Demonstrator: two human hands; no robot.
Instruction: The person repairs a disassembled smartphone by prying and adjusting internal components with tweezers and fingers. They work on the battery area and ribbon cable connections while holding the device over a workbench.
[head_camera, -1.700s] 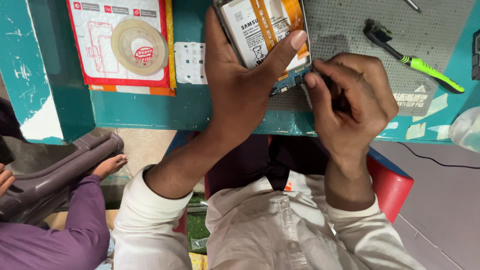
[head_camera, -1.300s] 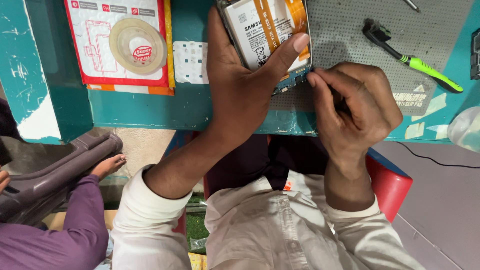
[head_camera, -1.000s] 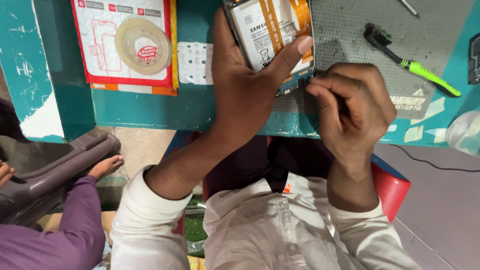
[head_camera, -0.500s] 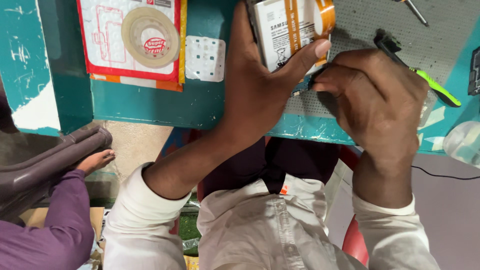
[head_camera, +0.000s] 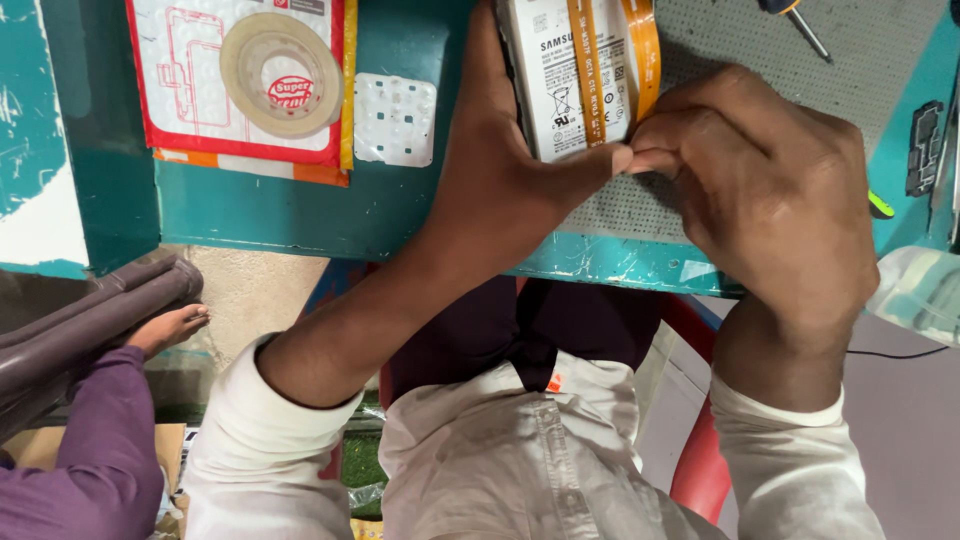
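Note:
An opened phone (head_camera: 580, 80) lies back-up on a grey perforated mat (head_camera: 720, 40), showing a white battery and two orange ribbon cables. My left hand (head_camera: 500, 190) grips the phone along its left side, with the thumb stretched across its lower edge. My right hand (head_camera: 770, 190) is curled tight. Its pinched fingertips meet the left thumb tip at the phone's lower right corner. Whatever the fingers pinch is hidden under them.
A tape roll (head_camera: 285, 75) lies on a red-edged white pad (head_camera: 180, 90), beside a small white grid sheet (head_camera: 395, 120). A screwdriver (head_camera: 800, 25) and a green-handled tool (head_camera: 880, 205) lie on the right. Another person's hand (head_camera: 165, 325) and purple sleeve (head_camera: 90, 450) are at lower left.
The view has drawn closer. My right hand, which held a small dark tool by the phone's corner, has closed in against the left thumb and now hides the tool.

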